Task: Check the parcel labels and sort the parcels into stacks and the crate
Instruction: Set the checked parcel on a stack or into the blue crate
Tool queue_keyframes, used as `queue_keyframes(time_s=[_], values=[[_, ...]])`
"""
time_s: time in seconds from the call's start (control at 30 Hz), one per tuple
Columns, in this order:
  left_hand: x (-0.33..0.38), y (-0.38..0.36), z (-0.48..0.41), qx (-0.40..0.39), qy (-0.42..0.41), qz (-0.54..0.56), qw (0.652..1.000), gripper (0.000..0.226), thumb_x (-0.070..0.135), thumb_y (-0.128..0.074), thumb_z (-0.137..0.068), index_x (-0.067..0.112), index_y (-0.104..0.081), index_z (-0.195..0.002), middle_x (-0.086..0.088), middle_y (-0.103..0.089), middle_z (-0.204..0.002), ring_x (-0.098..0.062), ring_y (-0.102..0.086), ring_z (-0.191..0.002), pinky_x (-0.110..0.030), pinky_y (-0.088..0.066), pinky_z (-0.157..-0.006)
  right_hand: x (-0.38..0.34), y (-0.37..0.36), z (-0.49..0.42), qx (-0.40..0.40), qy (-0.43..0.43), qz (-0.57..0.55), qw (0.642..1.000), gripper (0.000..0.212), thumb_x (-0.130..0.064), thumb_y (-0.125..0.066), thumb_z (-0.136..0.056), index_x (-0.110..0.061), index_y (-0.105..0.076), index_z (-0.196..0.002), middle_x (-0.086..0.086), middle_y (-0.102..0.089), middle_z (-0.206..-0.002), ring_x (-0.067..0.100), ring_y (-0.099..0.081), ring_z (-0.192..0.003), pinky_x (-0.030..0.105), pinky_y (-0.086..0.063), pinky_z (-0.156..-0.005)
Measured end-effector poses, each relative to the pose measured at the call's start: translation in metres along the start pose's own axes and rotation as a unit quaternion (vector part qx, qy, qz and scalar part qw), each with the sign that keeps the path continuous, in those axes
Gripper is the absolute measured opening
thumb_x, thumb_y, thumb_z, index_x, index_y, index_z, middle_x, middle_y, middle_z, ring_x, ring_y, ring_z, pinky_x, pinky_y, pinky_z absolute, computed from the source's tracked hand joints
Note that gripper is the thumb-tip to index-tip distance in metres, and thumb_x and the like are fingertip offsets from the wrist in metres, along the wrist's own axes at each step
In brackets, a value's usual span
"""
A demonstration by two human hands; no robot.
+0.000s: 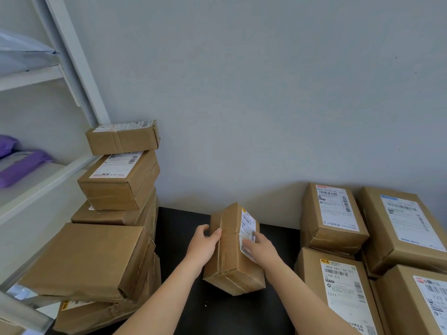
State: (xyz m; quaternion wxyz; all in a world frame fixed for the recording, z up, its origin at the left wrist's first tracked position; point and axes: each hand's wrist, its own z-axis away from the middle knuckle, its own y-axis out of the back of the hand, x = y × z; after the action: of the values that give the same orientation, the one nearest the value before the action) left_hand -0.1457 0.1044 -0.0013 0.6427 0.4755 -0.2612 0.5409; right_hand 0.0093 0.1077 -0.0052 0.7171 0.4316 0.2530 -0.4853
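A small brown cardboard parcel [232, 255] with a white shipping label on its right face is tilted on edge over the black table [183, 228]. My left hand [204, 244] grips its left side, thumb over the top edge. My right hand [262, 251] holds the right side, fingers lying on the label. A stack of brown parcels [118, 184] rises on the left against the wall. Several labelled parcels [333, 218] lie on the right. No crate is in view.
A white shelf unit [31, 180] stands at the left with purple mailer bags [19, 165] on it. A large flat box [84, 259] lies at the front left on the stack. The grey wall [242, 93] closes off the back.
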Motion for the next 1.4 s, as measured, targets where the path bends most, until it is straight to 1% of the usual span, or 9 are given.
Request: queue_keyframes(time_s=[0.13, 0.2, 0.37, 0.6, 0.77, 0.9, 1.2, 1.3, 1.4], values=[[0.004, -0.002, -0.003, 0.012, -0.024, -0.016, 1.000, 0.052, 0.036, -0.053, -0.095, 0.019, -0.035, -0.140, 0.003, -0.052, -0.110, -0.014, -0.051, -0.101, -0.035, -0.043, -0.094, -0.004, 0.002, 0.001, -0.010, 0.000, -0.047, 0.999, 0.048, -0.042, -0.040, -0.099, -0.017, -0.043, -0.140, 0.004, -0.050, -0.136, 0.020, -0.049, -0.120, 0.034, -0.042, -0.101], [0.006, -0.005, -0.002, 0.010, -0.034, -0.033, 0.999, 0.053, 0.035, -0.055, -0.094, 0.019, -0.034, -0.141, 0.004, -0.051, -0.107, -0.013, -0.051, -0.098, -0.033, -0.044, -0.091, -0.004, 0.002, -0.001, -0.015, -0.011, -0.092, 0.996, 0.050, -0.047, -0.041, -0.097, -0.017, -0.045, -0.137, 0.003, -0.054, -0.127, 0.021, -0.052, -0.116, 0.037, -0.043, -0.102], [0.008, -0.012, 0.000, -0.023, -0.034, -0.062, 0.997, 0.062, 0.038, -0.056, -0.093, 0.017, -0.029, -0.144, -0.004, -0.051, -0.128, -0.020, -0.053, -0.114, -0.033, -0.044, -0.092, 0.004, 0.002, -0.007, -0.018, -0.014, -0.061, 0.998, 0.074, -0.057, -0.057, -0.085, -0.022, -0.032, -0.146, 0.004, -0.048, -0.138, 0.023, -0.052, -0.119, 0.043, -0.044, -0.103], [0.012, -0.016, -0.004, -0.058, -0.015, -0.077, 0.995, 0.070, 0.041, -0.054, -0.093, 0.017, -0.020, -0.148, -0.006, -0.040, -0.144, -0.024, -0.046, -0.127, -0.039, -0.041, -0.102, 0.004, 0.004, -0.012, -0.021, -0.016, -0.037, 0.999, 0.069, -0.050, -0.055, -0.089, -0.021, -0.031, -0.146, 0.004, -0.049, -0.136, 0.023, -0.053, -0.118, 0.042, -0.044, -0.103], [0.013, -0.025, -0.006, -0.072, -0.022, -0.088, 0.993, 0.058, 0.038, -0.053, -0.095, 0.016, -0.030, -0.143, -0.004, -0.046, -0.139, -0.022, -0.049, -0.122, -0.032, -0.043, -0.093, 0.006, 0.007, -0.012, -0.020, -0.009, -0.023, 1.000, 0.054, -0.042, -0.048, -0.094, -0.018, -0.037, -0.142, 0.004, -0.054, -0.127, 0.020, -0.054, -0.111, 0.034, -0.045, -0.095], [0.015, -0.034, -0.009, -0.083, -0.026, -0.091, 0.992, 0.051, 0.035, -0.054, -0.095, 0.016, -0.037, -0.138, -0.003, -0.050, -0.134, -0.020, -0.051, -0.119, -0.032, -0.043, -0.093, 0.005, 0.011, -0.011, -0.017, -0.010, -0.022, 1.000, 0.048, -0.035, -0.044, -0.097, -0.015, -0.038, -0.140, 0.005, -0.054, -0.125, 0.021, -0.053, -0.111, 0.032, -0.043, -0.092], [0.016, -0.034, -0.014, -0.098, 0.003, -0.100, 0.990, 0.052, 0.037, -0.056, -0.093, 0.015, -0.038, -0.137, -0.004, -0.050, -0.134, -0.022, -0.051, -0.121, -0.035, -0.044, -0.095, 0.005, 0.014, -0.012, -0.022, -0.013, -0.010, 1.000, 0.044, -0.033, -0.044, -0.098, -0.013, -0.041, -0.136, 0.004, -0.055, -0.119, 0.021, -0.055, -0.110, 0.032, -0.044, -0.093], [0.016, -0.033, -0.015, -0.092, 0.017, -0.123, 0.988, 0.053, 0.041, -0.057, -0.092, 0.014, -0.041, -0.134, -0.005, -0.051, -0.132, -0.022, -0.053, -0.118, -0.034, -0.047, -0.090, 0.003, 0.015, -0.011, -0.024, -0.024, -0.022, 0.999, 0.042, -0.032, -0.044, -0.097, -0.012, -0.043, -0.134, 0.001, -0.054, -0.108, 0.018, -0.054, -0.102, 0.031, -0.044, -0.089], [0.015, -0.030, -0.017, -0.089, 0.016, -0.151, 0.984, 0.054, 0.045, -0.057, -0.091, 0.014, -0.043, -0.132, -0.004, -0.053, -0.128, -0.021, -0.055, -0.114, -0.032, -0.049, -0.086, 0.000, 0.014, -0.010, -0.024, -0.037, -0.030, 0.999, 0.042, -0.033, -0.043, -0.097, -0.012, -0.044, -0.133, 0.001, -0.053, -0.105, 0.018, -0.052, -0.099, 0.030, -0.042, -0.087]])
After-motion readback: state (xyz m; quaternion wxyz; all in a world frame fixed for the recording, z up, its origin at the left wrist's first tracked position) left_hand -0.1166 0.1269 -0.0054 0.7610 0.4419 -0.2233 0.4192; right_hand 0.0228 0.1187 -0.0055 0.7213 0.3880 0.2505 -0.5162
